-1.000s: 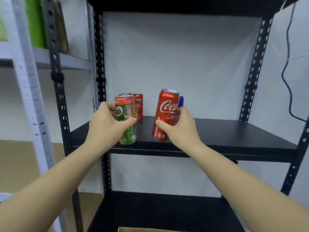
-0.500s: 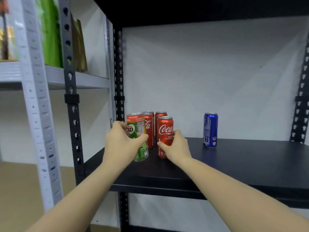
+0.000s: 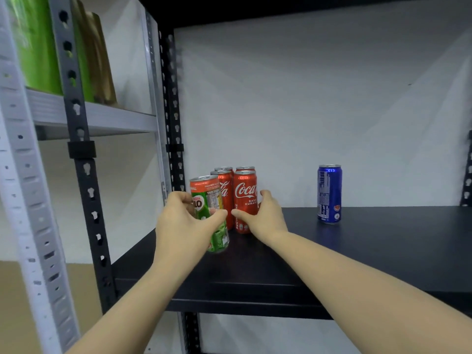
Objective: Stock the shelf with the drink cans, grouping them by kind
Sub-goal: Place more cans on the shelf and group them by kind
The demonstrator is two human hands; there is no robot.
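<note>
My left hand (image 3: 182, 226) is shut on a green Milo can (image 3: 208, 200), held slightly tilted at the left front of the black shelf (image 3: 357, 251). My right hand (image 3: 265, 218) wraps a red cola can (image 3: 244, 192) that stands on the shelf, thumb in front and fingers behind. Three more red cola cans (image 3: 224, 175) stand close behind and beside it in a tight group. A single blue can (image 3: 329, 194) stands apart to the right, near the back wall.
A black perforated upright (image 3: 176, 123) stands just left of the cans. A grey rack (image 3: 89, 118) to the left carries green and gold packs (image 3: 38, 47). The black shelf board above (image 3: 281, 8) limits headroom.
The red cola can went from held in the air at the shelf front to standing beside the other red cans. The green can moved in with my left hand. The view came closer.
</note>
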